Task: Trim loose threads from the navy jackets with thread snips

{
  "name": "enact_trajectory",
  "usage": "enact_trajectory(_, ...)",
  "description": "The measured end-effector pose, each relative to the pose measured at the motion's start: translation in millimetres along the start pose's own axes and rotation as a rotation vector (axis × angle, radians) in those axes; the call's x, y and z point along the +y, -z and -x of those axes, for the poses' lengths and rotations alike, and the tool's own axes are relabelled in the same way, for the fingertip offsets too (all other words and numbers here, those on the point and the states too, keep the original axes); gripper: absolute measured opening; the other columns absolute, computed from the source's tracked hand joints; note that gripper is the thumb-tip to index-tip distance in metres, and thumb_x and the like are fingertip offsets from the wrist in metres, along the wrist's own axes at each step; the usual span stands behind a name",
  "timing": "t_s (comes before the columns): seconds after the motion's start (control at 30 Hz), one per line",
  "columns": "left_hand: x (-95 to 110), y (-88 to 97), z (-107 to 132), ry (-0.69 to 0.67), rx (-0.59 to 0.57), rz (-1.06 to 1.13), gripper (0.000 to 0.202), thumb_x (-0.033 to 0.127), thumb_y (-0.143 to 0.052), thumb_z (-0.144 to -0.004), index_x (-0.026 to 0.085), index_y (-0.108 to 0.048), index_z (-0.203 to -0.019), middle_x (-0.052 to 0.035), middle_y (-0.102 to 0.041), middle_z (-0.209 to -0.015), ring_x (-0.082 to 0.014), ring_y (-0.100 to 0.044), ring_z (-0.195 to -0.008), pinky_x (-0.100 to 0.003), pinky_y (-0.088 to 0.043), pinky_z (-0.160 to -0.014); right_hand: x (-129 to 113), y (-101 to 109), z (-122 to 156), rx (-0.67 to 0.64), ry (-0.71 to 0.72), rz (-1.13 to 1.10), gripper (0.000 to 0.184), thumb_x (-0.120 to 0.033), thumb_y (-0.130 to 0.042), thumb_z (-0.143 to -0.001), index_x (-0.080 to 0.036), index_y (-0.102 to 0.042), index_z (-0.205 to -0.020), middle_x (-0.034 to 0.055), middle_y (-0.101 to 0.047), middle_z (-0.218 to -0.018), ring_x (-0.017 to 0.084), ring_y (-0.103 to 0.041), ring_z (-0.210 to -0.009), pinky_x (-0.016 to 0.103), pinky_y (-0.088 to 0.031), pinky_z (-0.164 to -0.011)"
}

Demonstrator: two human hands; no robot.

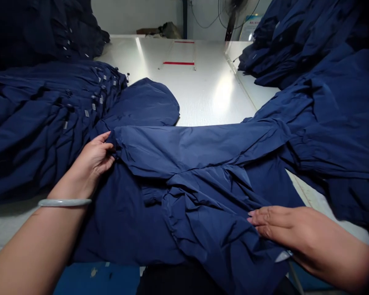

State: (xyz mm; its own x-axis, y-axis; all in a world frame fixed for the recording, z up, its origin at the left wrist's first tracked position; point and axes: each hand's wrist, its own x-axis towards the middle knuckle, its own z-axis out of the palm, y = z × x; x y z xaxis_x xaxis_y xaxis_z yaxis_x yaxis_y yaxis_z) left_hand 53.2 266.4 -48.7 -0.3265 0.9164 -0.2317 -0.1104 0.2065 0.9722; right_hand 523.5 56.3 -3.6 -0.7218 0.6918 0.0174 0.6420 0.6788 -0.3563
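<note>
A navy nylon jacket lies crumpled on the white work table, with one long sleeve stretched across it. My left hand grips the end of that sleeve near its cuff, and a pale bangle circles that wrist. At the lower right, my right hand has its fingers pressed into the rumpled front of the jacket and pinches the fabric. Part of the jacket hangs over the near table edge, and its collar and far end are hidden among the folds.
A stack of navy garments with small white tags lies at the left, and another navy pile fills the right. Red tape marks lie on the far table. A standing fan is behind it, and a blue surface lies below the near edge.
</note>
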Motion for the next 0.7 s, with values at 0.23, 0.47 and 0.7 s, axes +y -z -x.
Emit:
enact_trajectory(0.23, 5, -7.6, 10, 0.025, 0.093, -0.027, 0.065, -0.009, -0.048, -0.059, 0.016, -0.06, -0.118, 0.006, -0.057, -0.062, -0.0056, -0.047, -0.042, -0.01, -0.035, -0.036, -5, -2, 32, -0.075, -0.002, -0.023, 0.075, 0.006, -0.043, -0.071, -0.022, -0.052, -0.14, 0.0045, -0.054, -0.143, 0.019, -0.054, -0.128, 0.031, -0.051, -0.103)
enact_trajectory(0.47, 34, -19.5, 21, 0.108, 0.07, 0.038, 0.006, 0.02, -0.054, -0.077, 0.017, -0.057, -0.074, 0.0032, -0.057, -0.051, -0.0113, -0.052, -0.042, -0.02, -0.046, -0.04, 57, 56, 34, 0.515, -0.605, 0.337, 0.041, -0.028, -0.047, -0.089, -0.027, -0.064, -0.126, 0.0029, -0.073, -0.114, 0.022, -0.07, -0.1, 0.031, -0.054, -0.087)
enact_trajectory(0.7, 41, -24.3, 12, 0.152, -0.066, -0.01, 0.024, 0.032, -0.077, -0.066, 0.014, -0.064, -0.074, -0.0041, -0.067, -0.059, -0.019, -0.061, -0.051, -0.031, -0.053, -0.051, 180, 58, -44, 0.551, -1.006, -0.012, 0.067, -0.059, -0.056, -0.082, -0.015, -0.054, -0.133, 0.0154, -0.072, -0.104, 0.028, -0.066, -0.089, 0.039, -0.049, -0.078)
